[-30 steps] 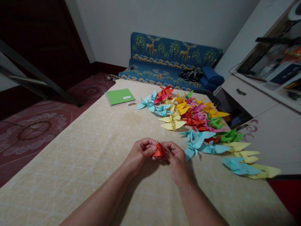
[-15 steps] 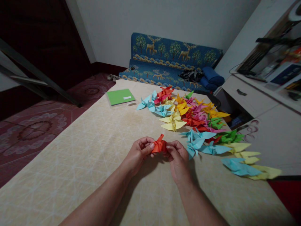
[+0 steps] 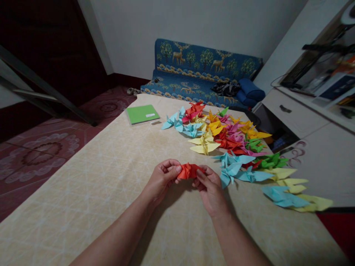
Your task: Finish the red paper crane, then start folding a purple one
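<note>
Over cream tablecloth [image 3: 97, 195] | hands [image 3: 162, 180] pinching red folded paper [image 3: 188, 171] | blue sofa [image 3: 198, 59] beyond | tiled floor [image 3: 44, 153] left | pale cabinet [image 3: 324, 159] right

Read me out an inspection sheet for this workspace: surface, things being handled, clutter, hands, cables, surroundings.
Surface: table under a cream patterned tablecloth
Things being handled: red-orange folded paper, held up between both hands
Clutter: many-coloured origami cranes spread along the table's right side, some overlapping; green packet with a white label at the far left, a small greyish slip beside it
Left hand: pinching the folded paper's left end
Right hand: pinching its right end
Cables: thin dark cable at the cabinet's edge, away from the hands
Surroundings: blue deer-patterned sofa beyond the table; white cabinet to the right; shoes on the tiled floor
</note>
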Demonstrator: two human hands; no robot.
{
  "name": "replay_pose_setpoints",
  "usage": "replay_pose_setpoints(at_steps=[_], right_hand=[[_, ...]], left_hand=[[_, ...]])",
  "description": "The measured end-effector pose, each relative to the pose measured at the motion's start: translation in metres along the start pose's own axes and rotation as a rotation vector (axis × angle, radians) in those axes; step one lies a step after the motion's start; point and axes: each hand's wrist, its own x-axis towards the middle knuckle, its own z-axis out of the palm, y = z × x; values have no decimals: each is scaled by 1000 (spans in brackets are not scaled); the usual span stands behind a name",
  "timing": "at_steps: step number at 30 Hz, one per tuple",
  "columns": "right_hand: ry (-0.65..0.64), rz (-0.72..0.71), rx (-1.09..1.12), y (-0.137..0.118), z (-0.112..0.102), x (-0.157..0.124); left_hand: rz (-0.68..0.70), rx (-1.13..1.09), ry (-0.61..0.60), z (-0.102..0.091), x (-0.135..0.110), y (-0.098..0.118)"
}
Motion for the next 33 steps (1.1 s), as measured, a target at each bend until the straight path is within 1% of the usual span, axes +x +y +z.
replay_pose_setpoints(at_steps=[3, 6, 9, 12, 16, 20, 24, 27, 30, 33], right_hand=[[59, -23, 25, -1, -1, 2], [113, -77, -13, -1, -4, 4], [151, -186, -198, 0, -7, 4], [181, -273, -406, 0, -11, 4], [221, -309, -532, -1, -12, 6], [267, -332, -668, 0, -13, 9], [250, -446, -932, 3, -19, 10], [229, -526, -1127, 2, -22, 8], [214, -589, -1322, -1, -22, 7], [165, -633, -1442, -3, -21, 6]], left_hand=[[51, 95, 51, 0, 2, 0], [142, 268, 127, -1, 3, 0], [244, 445, 194, -3, 4, -1], [311, 563, 207, -7, 6, -3], [363, 696, 222, -8, 6, -3], [386, 865, 236, -7, 4, -1], [411, 1029, 225, -10, 2, -2], [437, 1103, 214, -13, 2, -4], [441, 1119, 216, -14, 1, -4], [441, 1125, 207, -12, 1, -3]])
